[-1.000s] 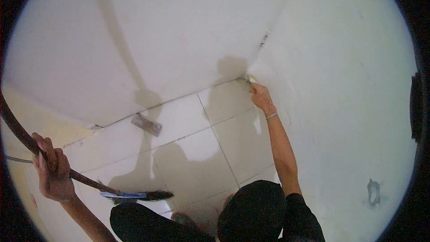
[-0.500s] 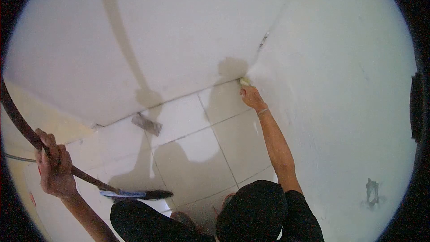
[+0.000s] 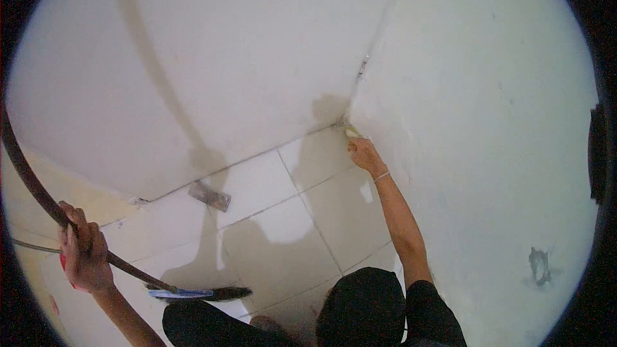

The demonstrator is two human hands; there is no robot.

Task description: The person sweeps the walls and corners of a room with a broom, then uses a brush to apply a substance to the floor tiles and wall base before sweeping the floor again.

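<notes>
My left hand (image 3: 87, 250) is wrapped round the long brown handle of a broom (image 3: 138, 274). The broom's blue-and-white head with dark bristles (image 3: 230, 293) lies low, just beyond my left knee. My right arm stretches forward to the room's corner, and my right hand (image 3: 366, 155) is closed on a small pale-yellow piece (image 3: 353, 132). That piece is at the floor's edge, close to where the two walls meet; its kind is too small to make out. A bracelet circles my right wrist.
A grey, dusty rectangular block (image 3: 210, 196) lies on the tiled floor (image 3: 263, 180) near the back wall (image 3: 250, 58). The right wall (image 3: 475, 154) has a dark patch (image 3: 540, 266). My black-clad knees (image 3: 363, 308) fill the bottom. A thin cable (image 3: 35, 246) runs at the far left.
My right hand and the pale-yellow piece have shifted slightly back from the corner. The view has tilted a little; my left hand and the broom appear slightly lower.
</notes>
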